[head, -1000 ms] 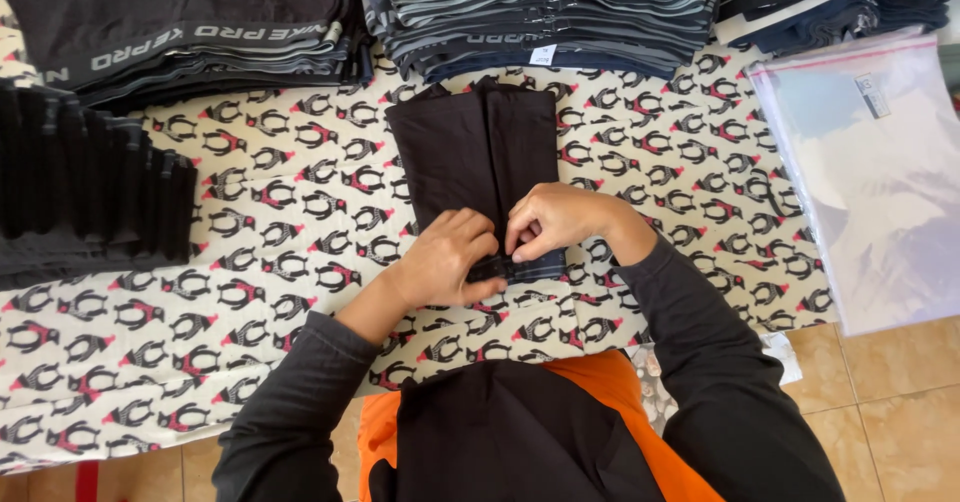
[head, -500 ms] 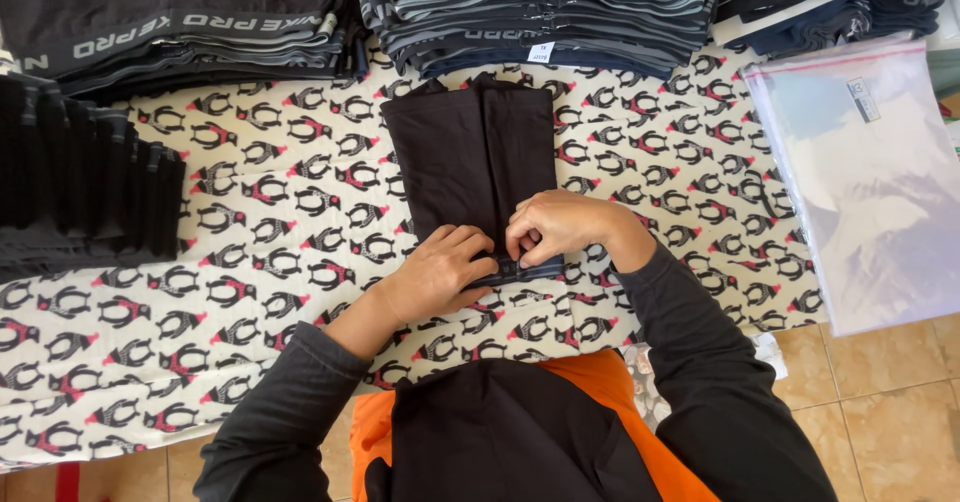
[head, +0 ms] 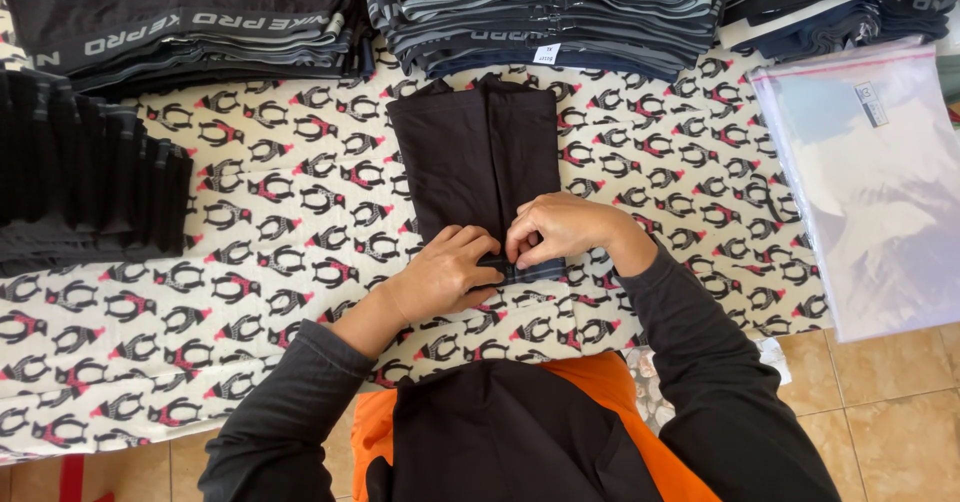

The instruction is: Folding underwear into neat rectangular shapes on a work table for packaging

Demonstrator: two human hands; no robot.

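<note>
Black garment (head: pixel 478 157) lies flat on penguin-print cloth (head: pixel 270 212) — tiled floor (head: pixel 880 402) beyond.

1. A clear plastic bag (head: pixel 870 187) lies flat at the right edge of the surface — large, roughly rectangular, see-through and faintly bluish, with a thin red strip along its top edge. Its lower end hangs past the surface over the tiled floor.
2. A small square sticker (head: pixel 871 104) sits near the bag's upper right — pale, with dark print.
3. A small white tag (head: pixel 546 54) hangs from the front of the middle stack of folded garments at the far edge — rectangular, with tiny dark marks.
4. A grey waistband with pale lettering runs across the top garment of the far-left stack.
</note>
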